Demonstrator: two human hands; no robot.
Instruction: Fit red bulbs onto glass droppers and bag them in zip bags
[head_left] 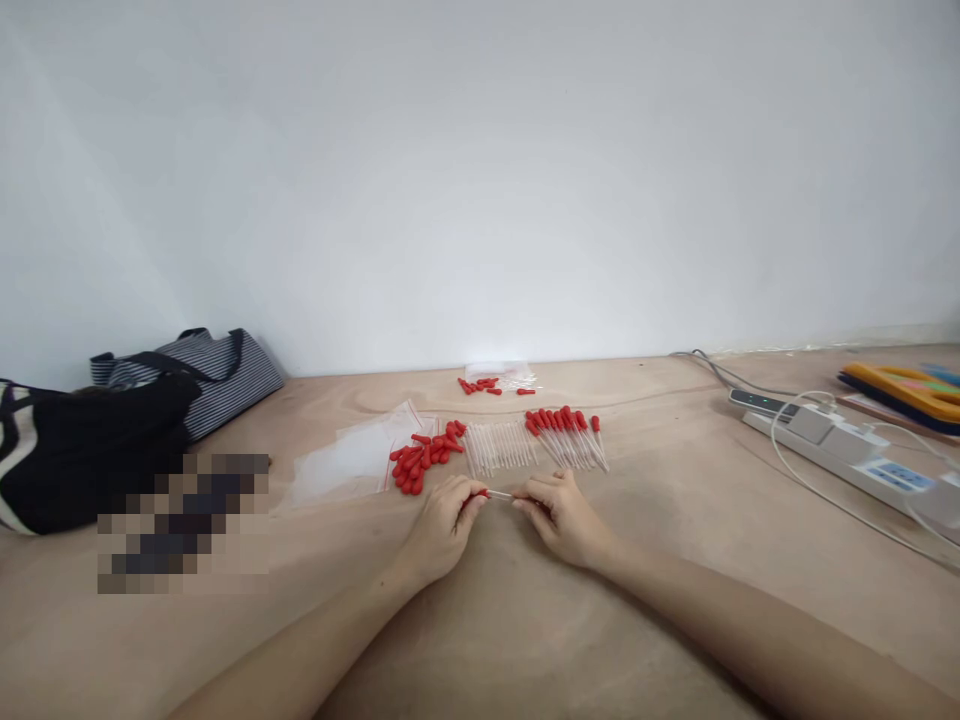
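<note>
Between my hands, low over the table, a thin clear dropper tube point(501, 494) runs level, its left end at a red rubber bulb point(484, 493). My left hand point(448, 518) pinches the bulb, which is mostly covered by the fingers. The tube's other end is pinched by my right hand point(559, 512). Just beyond the left hand is a heap of loose red rubber bulbs point(411, 466). A row of bare clear tubes point(499, 447) lies straight ahead. Beyond my right hand several droppers with red bulbs fitted point(566, 435) lie side by side, bulbs pointing away.
Clear zip bags point(345, 460) lie left of the bulb heap. Near the wall are more red bulbs point(480, 385) and a small bag point(496, 370). A power strip point(847, 455) with cables stands at right. A striped bag point(217, 375) and black bag point(97, 440) sit left.
</note>
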